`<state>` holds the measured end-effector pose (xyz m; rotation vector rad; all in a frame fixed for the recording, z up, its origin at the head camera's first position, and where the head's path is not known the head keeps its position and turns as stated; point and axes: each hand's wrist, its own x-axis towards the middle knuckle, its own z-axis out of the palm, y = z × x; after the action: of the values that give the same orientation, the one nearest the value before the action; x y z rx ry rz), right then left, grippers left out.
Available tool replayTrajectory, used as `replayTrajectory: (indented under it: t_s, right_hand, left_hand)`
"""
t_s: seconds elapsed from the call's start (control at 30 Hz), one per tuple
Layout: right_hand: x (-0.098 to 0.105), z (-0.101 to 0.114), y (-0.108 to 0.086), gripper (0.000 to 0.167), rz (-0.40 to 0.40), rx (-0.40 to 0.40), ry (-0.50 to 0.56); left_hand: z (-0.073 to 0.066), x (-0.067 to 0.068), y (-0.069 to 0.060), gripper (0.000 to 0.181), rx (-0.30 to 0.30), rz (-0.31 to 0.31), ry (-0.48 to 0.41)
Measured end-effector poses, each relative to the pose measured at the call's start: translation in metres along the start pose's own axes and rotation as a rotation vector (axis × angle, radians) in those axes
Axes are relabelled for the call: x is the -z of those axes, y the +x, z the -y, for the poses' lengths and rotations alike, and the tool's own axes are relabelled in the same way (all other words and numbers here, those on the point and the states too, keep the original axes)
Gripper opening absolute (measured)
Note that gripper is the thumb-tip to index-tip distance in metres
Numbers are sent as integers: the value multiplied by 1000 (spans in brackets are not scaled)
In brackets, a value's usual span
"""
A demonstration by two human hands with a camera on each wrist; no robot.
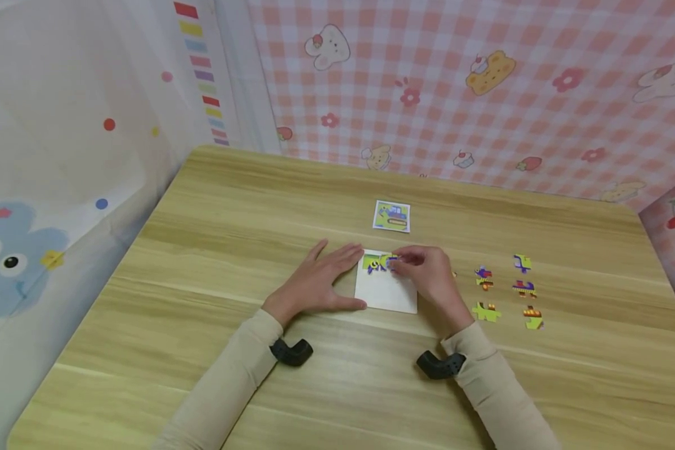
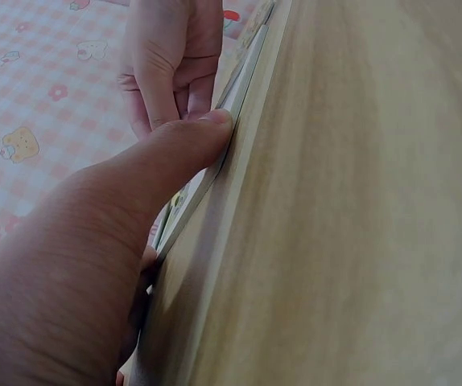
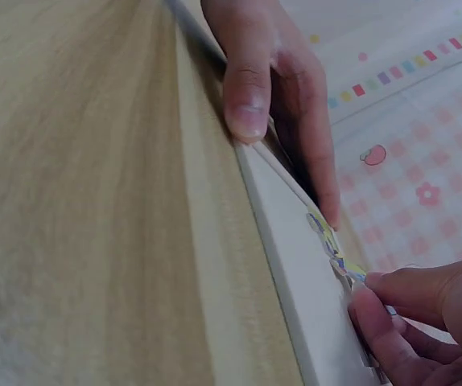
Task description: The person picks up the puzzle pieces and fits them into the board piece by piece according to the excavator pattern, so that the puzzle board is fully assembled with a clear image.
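Observation:
A square white puzzle board [image 1: 385, 295] lies flat on the table. My left hand [image 1: 317, 281] spans its left side, with the thumb on the near corner and the extended fingers at the far corner. At the board's far edge, my right hand [image 1: 432, 272] pinches a small blue and yellow jigsaw piece [image 3: 352, 272] between thumb and index finger. That piece is up against a green and yellow jigsaw piece [image 1: 371, 262] in the far left corner of the board. The fingers partly hide the held piece, so its exact fit cannot be told.
Several loose jigsaw pieces [image 1: 486, 311] lie to the right of the board, one of them [image 1: 522, 263] farther back. Beyond the board sits a small picture card [image 1: 392, 216] showing a vehicle. Patterned cloths [image 1: 427, 106] hang behind the wooden table [image 1: 247, 206].

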<state>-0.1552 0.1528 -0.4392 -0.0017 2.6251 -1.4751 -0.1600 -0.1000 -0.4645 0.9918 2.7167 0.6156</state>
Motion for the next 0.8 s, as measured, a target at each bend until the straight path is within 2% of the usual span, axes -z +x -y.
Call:
replayTrajectory:
  t_s: [0.3, 0.63, 0.8]
  right_hand:
    - [-8, -1, 0, 20, -55, 51, -42]
    - [-9, 0, 0, 20, -51, 49, -87]
    - [-9, 0, -1, 19, -41, 60, -109]
  left_hand:
    - [-1, -1, -1, 107, 0, -4, 6]
    - [0, -1, 0, 100, -8, 1, -5]
    - [0, -1, 0, 94, -16, 8, 21]
